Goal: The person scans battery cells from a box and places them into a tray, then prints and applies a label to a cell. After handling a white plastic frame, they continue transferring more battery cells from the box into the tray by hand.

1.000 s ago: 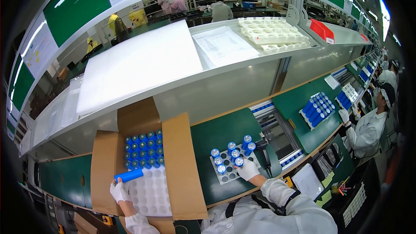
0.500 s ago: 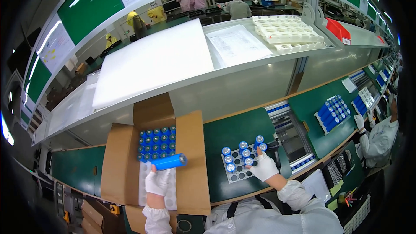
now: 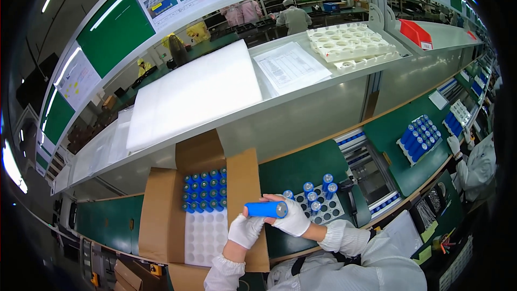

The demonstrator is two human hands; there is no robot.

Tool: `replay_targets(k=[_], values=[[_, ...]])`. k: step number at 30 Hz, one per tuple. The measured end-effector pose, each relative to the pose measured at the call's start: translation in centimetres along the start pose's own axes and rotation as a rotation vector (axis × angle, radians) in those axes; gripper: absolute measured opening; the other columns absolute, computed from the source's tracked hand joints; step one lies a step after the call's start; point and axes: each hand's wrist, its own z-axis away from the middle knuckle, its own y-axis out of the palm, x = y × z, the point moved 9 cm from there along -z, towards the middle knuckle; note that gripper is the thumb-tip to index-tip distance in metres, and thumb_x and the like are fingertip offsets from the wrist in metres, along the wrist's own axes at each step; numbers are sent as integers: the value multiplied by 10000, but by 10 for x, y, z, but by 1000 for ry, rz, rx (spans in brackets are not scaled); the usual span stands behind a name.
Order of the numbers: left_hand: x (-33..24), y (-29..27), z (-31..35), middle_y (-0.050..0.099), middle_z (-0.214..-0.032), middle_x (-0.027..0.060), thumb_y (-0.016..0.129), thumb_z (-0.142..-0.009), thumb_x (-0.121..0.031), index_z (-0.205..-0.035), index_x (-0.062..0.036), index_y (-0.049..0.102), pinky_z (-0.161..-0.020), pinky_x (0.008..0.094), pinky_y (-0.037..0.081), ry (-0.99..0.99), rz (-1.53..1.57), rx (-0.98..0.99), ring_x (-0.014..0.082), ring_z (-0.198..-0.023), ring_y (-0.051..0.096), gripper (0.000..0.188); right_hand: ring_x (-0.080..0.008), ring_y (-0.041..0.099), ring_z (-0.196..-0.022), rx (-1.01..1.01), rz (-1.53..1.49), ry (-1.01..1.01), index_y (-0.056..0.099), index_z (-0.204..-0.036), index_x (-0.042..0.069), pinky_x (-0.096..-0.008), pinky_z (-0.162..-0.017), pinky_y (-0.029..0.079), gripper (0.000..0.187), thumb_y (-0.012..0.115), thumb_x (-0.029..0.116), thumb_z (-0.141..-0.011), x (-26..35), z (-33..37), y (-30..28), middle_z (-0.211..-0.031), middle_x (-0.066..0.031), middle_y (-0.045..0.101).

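Observation:
In front of me, a blue cylindrical battery cell lies almost level between my two gloved hands. My left hand grips its left end from below. The fingers of my right hand close around the cell's right part, partly hidden behind it. Just beyond my right hand, several blue cells stand upright in a light holder tray with round holes. To the left is an open cardboard box with rows of blue cells at its far end and a white round-pocketed insert nearer me.
A shelf with a white foam sheet, papers, cream trays and a red bin runs above the green bench. Right of the tray lies a roller conveyor. Farther right, a co-worker's gloved hand is near filled trays.
My left hand has carried the cell rightward out from over the box. My right hand has left the tray and moved left to take hold of the cell too. The view has shifted slightly.

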Motion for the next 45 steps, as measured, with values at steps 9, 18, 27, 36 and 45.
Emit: replay_targets(k=[9,18,27,36,45], values=[[-8,5,-8,581,-1203,251,688,-889,-306,-1280,35,452,-878,409,555,-174,-692,-152,346,-1031,642,570,-230,644,-987,-179,151,20,630,-1132,56,-339,-872,505,479,837,195,-722,0,23,-56,-1092,-97,676],[-208,-103,30,567,-1288,181,773,-747,-107,-1158,-50,603,-973,405,462,906,-1964,-859,331,-1165,561,448,-239,657,-888,-605,606,183,611,-1034,33,-341,-807,507,412,830,178,-716,-58,121,-202,-965,-114,667],[-149,-97,-15,339,-1501,155,817,-679,-272,-1202,-165,620,-1145,516,241,476,-2370,-757,492,-1397,180,568,-324,659,-828,-598,802,374,592,-955,16,-381,-729,520,421,855,167,-664,-152,157,-234,-887,-156,655],[-178,-139,-40,329,-1528,107,594,-881,-200,-1001,-122,683,-1153,470,222,608,-2359,-933,439,-1403,218,168,-368,651,-912,-456,977,464,641,-981,14,-418,-772,528,455,843,295,-685,-143,124,-211,-954,-176,661],[-171,-126,-38,412,-1473,109,704,-787,-254,-967,-49,677,-1142,425,264,652,-2227,-946,392,-1398,259,274,-365,648,-932,-478,975,514,652,-998,24,-420,-798,525,471,828,338,-694,-144,133,-221,-978,-181,667]])
